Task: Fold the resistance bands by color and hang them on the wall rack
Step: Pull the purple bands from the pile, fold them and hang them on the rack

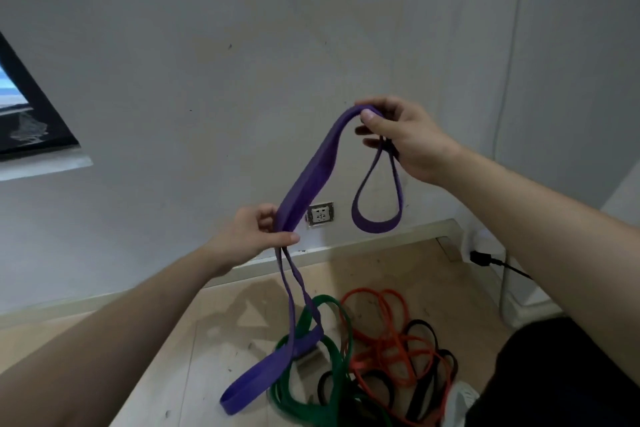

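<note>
**While the purple band [311, 166] is being folded, the others lie on the floor [214, 340]**

Because the purple band hangs in the air in front of the wall [242, 62], between both hands, its folding seems to be only half done. The right hand [398, 139], higher up, pinches the top bend of the band between thumb and fingers, and a short loop hangs under this hand. The left hand [256, 236], lower and nearer to the person, pinches the two strands together. From there a long loop falls down almost to the floor, just over the green band [311, 392]. To be neat, the band likely needs one or two more folds.

On the floor lie the green band, several orange bands [381, 333] and some black bands [426, 357], all mixed in one loose heap and not sorted by color. None of them looks folded. A socket [320, 215] sits low on the wall behind the hands. No rack is in view and no band hangs anywhere, so most of the task is left: this band, then each other color, then the hanging.
</note>
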Demonstrator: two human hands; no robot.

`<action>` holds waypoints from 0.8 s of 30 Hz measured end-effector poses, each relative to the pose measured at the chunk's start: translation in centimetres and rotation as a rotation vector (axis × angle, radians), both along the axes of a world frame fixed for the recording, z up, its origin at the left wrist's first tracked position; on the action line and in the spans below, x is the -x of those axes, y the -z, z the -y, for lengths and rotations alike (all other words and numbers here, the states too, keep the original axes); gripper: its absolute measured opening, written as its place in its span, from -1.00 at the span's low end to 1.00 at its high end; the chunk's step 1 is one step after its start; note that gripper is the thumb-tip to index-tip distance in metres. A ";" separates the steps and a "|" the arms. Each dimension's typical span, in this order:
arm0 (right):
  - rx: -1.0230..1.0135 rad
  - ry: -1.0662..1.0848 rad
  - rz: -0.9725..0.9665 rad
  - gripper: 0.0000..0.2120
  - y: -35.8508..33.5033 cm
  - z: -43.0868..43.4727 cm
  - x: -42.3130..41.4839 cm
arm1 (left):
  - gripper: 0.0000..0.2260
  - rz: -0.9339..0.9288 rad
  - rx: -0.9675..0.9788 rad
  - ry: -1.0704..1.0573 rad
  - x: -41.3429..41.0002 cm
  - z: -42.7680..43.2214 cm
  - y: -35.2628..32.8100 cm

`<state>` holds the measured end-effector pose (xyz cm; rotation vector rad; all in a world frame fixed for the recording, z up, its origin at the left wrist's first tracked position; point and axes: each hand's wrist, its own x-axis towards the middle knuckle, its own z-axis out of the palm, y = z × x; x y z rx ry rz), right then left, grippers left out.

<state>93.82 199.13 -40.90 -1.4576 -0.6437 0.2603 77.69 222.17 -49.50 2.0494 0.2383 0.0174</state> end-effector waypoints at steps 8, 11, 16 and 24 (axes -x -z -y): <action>0.637 -0.218 0.079 -0.64 4.4 3.3 -2.4 | -0.88 0.254 0.360 -0.194 -0.8 -0.7 -4.1; 0.799 -0.268 0.119 -0.79 5.8 2.5 -1.7 | -0.84 0.320 0.306 -0.148 -1.3 0.3 -6.1; 0.839 -0.366 0.120 -0.75 7.2 0.5 -0.4 | -0.83 0.339 0.100 -0.032 -2.1 1.5 -9.3; 0.525 -0.481 -0.029 -0.53 5.5 -1.9 2.2 | -0.76 0.337 0.014 0.032 -2.1 1.3 -11.9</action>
